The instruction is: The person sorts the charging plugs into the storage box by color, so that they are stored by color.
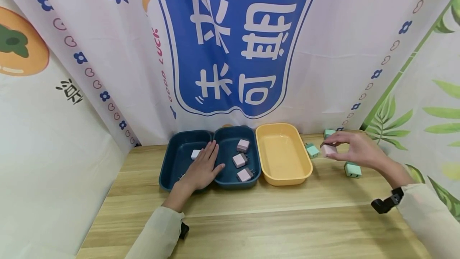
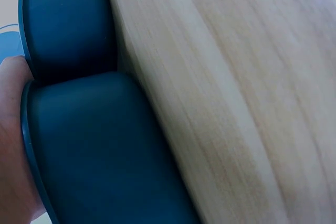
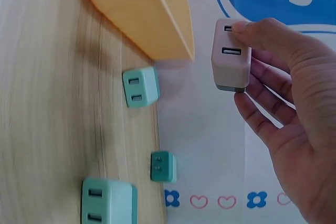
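Nearest are two pale sleeves [image 1: 154, 233], each with a black wrist device [image 1: 389, 201] at its cuff, over a wood-grained table [image 1: 233, 223]. Beyond the left cuff, the left hand [image 1: 202, 169] lies over the left blue tray [image 1: 173, 153] and the rims where it meets the right blue tray [image 1: 224, 135]. Its fingers are straight and close together, the thumb held apart, pointing over the right blue tray. Metal prongs [image 1: 181, 176] show beside this wrist, their body mostly hidden; a white charger [image 1: 195, 154] lies farther in, by the fingers.

In the right blue tray, three pink chargers [image 1: 239, 160] lie in a row from near to far, along its right side. Just beside that tray stands the yellow tray [image 1: 282, 151].

To the right, the near green charger [image 1: 353, 170] rests on the table, below the right hand [image 1: 353, 149]. That hand pinches the held pink charger [image 3: 231, 59] off the table, thumb on the face with the ports, other fingers behind and beneath. The middle green charger [image 1: 312, 151] lies near the yellow tray's right side; the far green charger [image 1: 329, 133] is by the curtain [image 1: 334, 71], which hangs behind everything, printed with a blue panel [image 1: 235, 43].
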The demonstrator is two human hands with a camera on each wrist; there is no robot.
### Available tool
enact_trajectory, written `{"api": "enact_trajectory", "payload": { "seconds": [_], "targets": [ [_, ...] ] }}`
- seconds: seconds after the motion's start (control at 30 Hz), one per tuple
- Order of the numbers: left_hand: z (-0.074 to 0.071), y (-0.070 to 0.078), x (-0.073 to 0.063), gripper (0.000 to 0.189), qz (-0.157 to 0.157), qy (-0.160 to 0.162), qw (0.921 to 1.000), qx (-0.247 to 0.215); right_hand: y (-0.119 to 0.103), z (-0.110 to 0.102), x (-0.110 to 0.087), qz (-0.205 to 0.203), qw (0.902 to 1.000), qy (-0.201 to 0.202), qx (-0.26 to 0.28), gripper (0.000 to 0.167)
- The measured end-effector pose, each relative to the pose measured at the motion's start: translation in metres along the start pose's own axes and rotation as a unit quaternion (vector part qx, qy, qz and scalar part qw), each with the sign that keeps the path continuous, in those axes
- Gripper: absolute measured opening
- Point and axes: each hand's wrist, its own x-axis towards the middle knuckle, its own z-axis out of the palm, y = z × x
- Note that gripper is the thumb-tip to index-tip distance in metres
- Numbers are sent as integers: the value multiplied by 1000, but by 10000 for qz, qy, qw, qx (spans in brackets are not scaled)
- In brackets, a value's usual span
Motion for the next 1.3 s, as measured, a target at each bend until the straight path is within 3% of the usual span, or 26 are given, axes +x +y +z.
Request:
{"api": "enact_trajectory", "payload": {
  "seconds": [0.1, 0.3, 0.5, 0.73, 1.17, 1.3],
  "targets": [
    [-1, 1, -1, 80, 18, 3, 10000, 28, -6, 2, 4, 70, 9999, -112, 108, 39],
    [0, 0, 0, 81, 41, -6, 9999, 100, -12, 12, 14, -220, 9968, -83, 769, 40],
    [-2, 1, 0, 80, 39, -65, 9999, 122, -16, 19, 23, -511, 9957, 38, 769, 42],
    [-4, 3, 1, 82, -13, -92, 9990, 428, -27, 27, 31, -378, 9955, 53, 864, 40],
    [-8, 4, 1, 83, 11, -148, 9985, 518, -49, 43, 53, -876, 9870, -52, 1349, 38],
    [-5, 2, 2, 82, 58, -107, 9987, 501, -55, 49, 59, -742, 9851, -234, 1532, 38]
  ]
}}
